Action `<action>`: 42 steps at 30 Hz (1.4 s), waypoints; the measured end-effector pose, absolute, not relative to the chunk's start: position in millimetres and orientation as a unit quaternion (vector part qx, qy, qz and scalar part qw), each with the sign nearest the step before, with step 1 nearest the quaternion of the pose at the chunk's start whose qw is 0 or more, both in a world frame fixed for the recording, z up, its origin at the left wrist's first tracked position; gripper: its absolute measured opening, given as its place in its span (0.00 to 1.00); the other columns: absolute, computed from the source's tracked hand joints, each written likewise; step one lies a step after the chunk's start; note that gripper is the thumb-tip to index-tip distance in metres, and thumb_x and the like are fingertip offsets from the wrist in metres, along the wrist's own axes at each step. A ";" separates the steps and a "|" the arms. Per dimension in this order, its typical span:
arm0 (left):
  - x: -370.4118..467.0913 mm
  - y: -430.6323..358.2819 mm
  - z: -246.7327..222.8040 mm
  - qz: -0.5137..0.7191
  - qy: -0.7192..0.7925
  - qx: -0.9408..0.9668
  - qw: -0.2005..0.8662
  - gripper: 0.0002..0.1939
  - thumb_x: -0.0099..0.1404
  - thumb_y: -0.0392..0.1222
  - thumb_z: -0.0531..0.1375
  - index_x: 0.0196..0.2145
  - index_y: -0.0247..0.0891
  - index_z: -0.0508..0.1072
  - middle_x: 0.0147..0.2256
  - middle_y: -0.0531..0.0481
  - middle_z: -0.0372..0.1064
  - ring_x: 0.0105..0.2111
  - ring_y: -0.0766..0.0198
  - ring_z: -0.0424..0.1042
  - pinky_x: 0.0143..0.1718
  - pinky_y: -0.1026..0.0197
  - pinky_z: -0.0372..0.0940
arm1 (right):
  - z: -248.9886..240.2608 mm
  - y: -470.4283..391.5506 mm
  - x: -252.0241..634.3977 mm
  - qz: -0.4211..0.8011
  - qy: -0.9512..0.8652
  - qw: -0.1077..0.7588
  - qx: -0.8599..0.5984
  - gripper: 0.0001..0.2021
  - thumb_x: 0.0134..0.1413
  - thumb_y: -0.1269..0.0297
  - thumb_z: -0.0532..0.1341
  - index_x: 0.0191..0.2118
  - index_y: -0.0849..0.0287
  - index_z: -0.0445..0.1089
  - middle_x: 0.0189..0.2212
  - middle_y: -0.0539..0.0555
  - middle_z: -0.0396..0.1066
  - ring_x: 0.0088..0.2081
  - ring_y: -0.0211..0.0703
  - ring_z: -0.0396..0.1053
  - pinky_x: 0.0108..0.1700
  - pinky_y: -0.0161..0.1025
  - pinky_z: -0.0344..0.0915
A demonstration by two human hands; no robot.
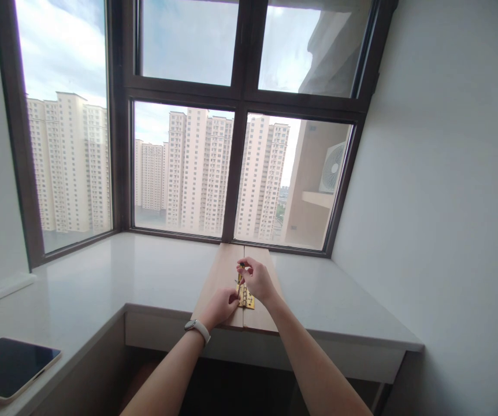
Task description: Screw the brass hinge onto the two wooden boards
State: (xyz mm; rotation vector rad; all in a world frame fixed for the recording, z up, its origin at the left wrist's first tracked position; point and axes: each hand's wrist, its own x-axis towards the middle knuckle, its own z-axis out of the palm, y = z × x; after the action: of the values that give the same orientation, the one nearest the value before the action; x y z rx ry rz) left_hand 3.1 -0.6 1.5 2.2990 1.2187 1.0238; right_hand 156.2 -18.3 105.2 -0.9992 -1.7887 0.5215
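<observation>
Screwdriver (pixel 241 274): by my judgement, the step in hand is the turning of this tool over the brass-coloured hinge (pixel 248 301); its tip is too small for me to make out.
Next turn: I think it calls for a straight tool, a light press and small rotations, with no sliding of the hinge.
Right hand (pixel 255 281): at one o'clock from the hinge; I see its fingers pinched around the upper handle.
Left hand (pixel 222 306): at nine o'clock, with fingers bent close to the hinge's left edge; whether they grip the tool's lower end or only steady the metal, I cannot tell.
Hinge: it lies across the seam, toward the six o'clock end of the wood; flat and shiny, with knuckles along the middle and dark spots, perhaps holes.
Boards (pixel 220 274): two pale wooden pieces, smooth and straight-edged, side by side; the narrow dark seam runs from twelve to six.
Counter (pixel 162 277): white, hard-looking, slightly glossy, under the wood.
Watch (pixel 202 330): on the left wrist, rounded case, pale band.
Tablet (pixel 10 367): far at eight o'clock, dark glassy face, rounded corners, pale rim.
</observation>
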 end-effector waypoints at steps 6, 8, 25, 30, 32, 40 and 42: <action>2.6 -1.0 1.8 0.364 0.423 0.810 0.179 0.07 0.64 0.37 0.57 0.30 0.35 0.73 0.30 0.47 0.73 0.30 0.62 0.68 0.31 0.62 0.55 | 103.5 -16.1 158.9 0.135 -0.718 0.518 -0.445 0.12 0.54 0.52 0.64 0.37 0.56 0.69 0.31 0.52 0.75 0.24 0.40 0.70 0.28 0.37 0.65; 2.5 -1.2 1.9 0.366 0.424 0.809 0.181 0.07 0.64 0.37 0.57 0.30 0.35 0.73 0.30 0.47 0.74 0.30 0.62 0.68 0.32 0.62 0.55 | 104.8 -18.1 158.0 0.125 -0.717 0.519 -0.449 0.14 0.53 0.51 0.66 0.35 0.55 0.67 0.30 0.51 0.74 0.24 0.40 0.69 0.27 0.36 0.64; 2.7 -2.1 2.9 0.357 0.432 0.808 0.184 0.07 0.65 0.39 0.57 0.32 0.35 0.75 0.31 0.47 0.73 0.31 0.61 0.68 0.32 0.61 0.55 | 105.0 -17.9 158.9 0.148 -0.722 0.510 -0.443 0.09 0.57 0.56 0.60 0.39 0.55 0.68 0.34 0.53 0.75 0.26 0.41 0.71 0.29 0.38 0.66; 2.9 -1.1 2.7 0.355 0.431 0.810 0.180 0.07 0.64 0.38 0.57 0.32 0.35 0.75 0.31 0.46 0.74 0.31 0.61 0.68 0.32 0.61 0.55 | 105.6 -20.2 158.3 0.109 -0.710 0.524 -0.458 0.09 0.57 0.55 0.61 0.35 0.54 0.65 0.29 0.52 0.73 0.26 0.42 0.70 0.28 0.37 0.64; 3.1 -0.9 2.7 0.351 0.436 0.810 0.175 0.07 0.64 0.39 0.57 0.31 0.35 0.74 0.31 0.47 0.74 0.31 0.61 0.68 0.32 0.61 0.54 | 105.8 -20.6 157.4 0.111 -0.714 0.524 -0.450 0.09 0.56 0.55 0.61 0.35 0.55 0.66 0.29 0.51 0.73 0.26 0.41 0.70 0.28 0.37 0.64; 2.5 -0.5 1.9 0.355 0.435 0.809 0.176 0.09 0.65 0.41 0.57 0.31 0.35 0.75 0.31 0.46 0.74 0.31 0.60 0.69 0.33 0.61 0.55 | 102.0 -16.9 158.5 0.223 -0.736 0.490 -0.410 0.15 0.61 0.56 0.56 0.48 0.55 0.71 0.40 0.54 0.76 0.25 0.39 0.74 0.30 0.38 0.70; 2.3 -0.1 1.2 0.358 0.431 0.810 0.175 0.08 0.65 0.40 0.58 0.32 0.35 0.75 0.31 0.46 0.74 0.31 0.60 0.69 0.33 0.61 0.55 | 102.0 -16.1 159.2 0.230 -0.734 0.494 -0.405 0.15 0.61 0.57 0.55 0.48 0.56 0.71 0.40 0.54 0.75 0.25 0.39 0.74 0.29 0.37 0.69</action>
State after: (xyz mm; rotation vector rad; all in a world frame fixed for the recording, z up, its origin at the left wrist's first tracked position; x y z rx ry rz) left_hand 2.3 -0.1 1.2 2.2936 1.2202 1.0147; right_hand 159.2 -16.1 102.0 -0.9829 -1.7812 0.5567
